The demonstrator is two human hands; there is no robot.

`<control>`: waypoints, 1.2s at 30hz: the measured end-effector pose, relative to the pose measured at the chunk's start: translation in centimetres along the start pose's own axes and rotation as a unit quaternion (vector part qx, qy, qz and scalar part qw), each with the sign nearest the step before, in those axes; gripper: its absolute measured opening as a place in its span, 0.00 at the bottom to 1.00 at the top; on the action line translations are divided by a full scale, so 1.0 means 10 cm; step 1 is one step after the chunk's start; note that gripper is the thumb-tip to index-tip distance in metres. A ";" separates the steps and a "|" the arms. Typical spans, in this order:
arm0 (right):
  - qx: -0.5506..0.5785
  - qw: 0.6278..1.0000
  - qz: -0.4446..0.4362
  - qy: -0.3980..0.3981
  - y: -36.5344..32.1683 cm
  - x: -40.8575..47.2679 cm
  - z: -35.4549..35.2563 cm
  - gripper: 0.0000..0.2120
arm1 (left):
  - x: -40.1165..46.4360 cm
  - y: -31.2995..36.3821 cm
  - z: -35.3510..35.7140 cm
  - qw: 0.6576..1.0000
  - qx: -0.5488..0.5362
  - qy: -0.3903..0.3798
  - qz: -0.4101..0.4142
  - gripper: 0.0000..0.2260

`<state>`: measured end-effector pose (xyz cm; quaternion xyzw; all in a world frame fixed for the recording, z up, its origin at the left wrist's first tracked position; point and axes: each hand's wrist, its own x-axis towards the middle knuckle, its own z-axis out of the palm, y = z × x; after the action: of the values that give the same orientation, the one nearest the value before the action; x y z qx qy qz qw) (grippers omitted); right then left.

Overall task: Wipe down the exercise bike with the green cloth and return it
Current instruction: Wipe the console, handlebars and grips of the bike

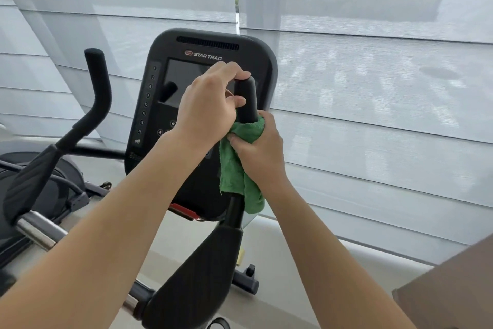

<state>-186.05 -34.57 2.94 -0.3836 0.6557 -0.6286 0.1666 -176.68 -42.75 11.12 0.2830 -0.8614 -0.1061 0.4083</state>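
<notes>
Around the right handlebar point(246, 100), the green cloth point(240, 166) is gripped by the right hand point(260, 147), hiding the bar beneath. Left hand point(210, 104) curls round the bar's top, partly covering the console point(160, 104).

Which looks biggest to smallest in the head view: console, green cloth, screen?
1. console
2. and 3. green cloth and screen: unsure, since hands cover parts of both, and the cloth hangs nearer the camera.
</notes>
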 end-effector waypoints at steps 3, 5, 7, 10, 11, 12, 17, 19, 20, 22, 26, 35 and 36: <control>0.000 1.000 0.029 -0.005 0.00 -0.10 -0.01 0.23 | 0.01 0.02 -0.02 1.000 0.006 0.000 -0.004 0.17; -0.003 0.999 0.038 -0.008 0.00 -0.18 -0.01 0.24 | 0.01 0.02 -0.02 1.000 0.004 0.001 -0.002 0.17; -0.003 0.999 0.046 -0.008 0.01 -0.26 -0.02 0.24 | 0.00 0.03 0.00 1.000 0.002 0.004 0.002 0.17; -0.016 0.998 0.064 0.002 0.04 -0.40 -0.01 0.16 | -0.03 0.00 0.01 1.000 -0.002 0.012 0.004 0.18; -0.022 0.997 0.069 0.005 0.06 -0.46 0.00 0.12 | -0.04 0.00 0.02 1.000 -0.006 0.016 0.007 0.18; -0.031 0.997 0.071 0.006 0.08 -0.52 0.01 0.09 | -0.07 -0.01 0.03 1.000 -0.012 0.015 0.009 0.19; -0.104 0.992 0.068 0.009 0.05 -0.69 0.06 0.05 | -0.34 -0.04 0.03 0.995 -0.081 -0.058 -0.009 0.31; -0.123 0.990 0.067 0.009 0.02 -0.74 0.07 0.06 | -0.51 -0.04 -0.05 0.987 -0.126 -0.092 -0.035 0.32; -0.133 0.989 0.069 0.008 0.01 -0.77 0.08 0.08 | -0.63 -0.03 -0.10 0.982 -0.144 -0.110 -0.050 0.31; -0.158 0.985 0.069 0.006 0.00 -0.86 0.10 0.10 | -0.98 -0.05 -0.16 0.973 -0.168 -0.147 -0.066 0.30; -0.250 0.967 0.043 0.011 0.00 -1.07 0.12 0.10 | -1.70 -0.25 -0.20 0.966 -0.198 -0.148 -0.079 0.29; -0.451 0.892 -0.017 0.013 -0.10 -1.62 0.27 0.15 | -2.71 -0.43 -0.32 0.963 -0.174 -0.186 -0.089 0.24; -0.476 0.879 -0.036 0.009 -0.11 -1.73 0.30 0.15 | -2.77 -0.45 -0.36 0.964 -0.164 -0.189 -0.091 0.23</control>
<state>-172.41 -24.24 -1.04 -0.4342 0.8631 -0.2497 -0.0651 -158.08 -30.33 -6.21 0.2644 -0.8640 -0.3346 0.2678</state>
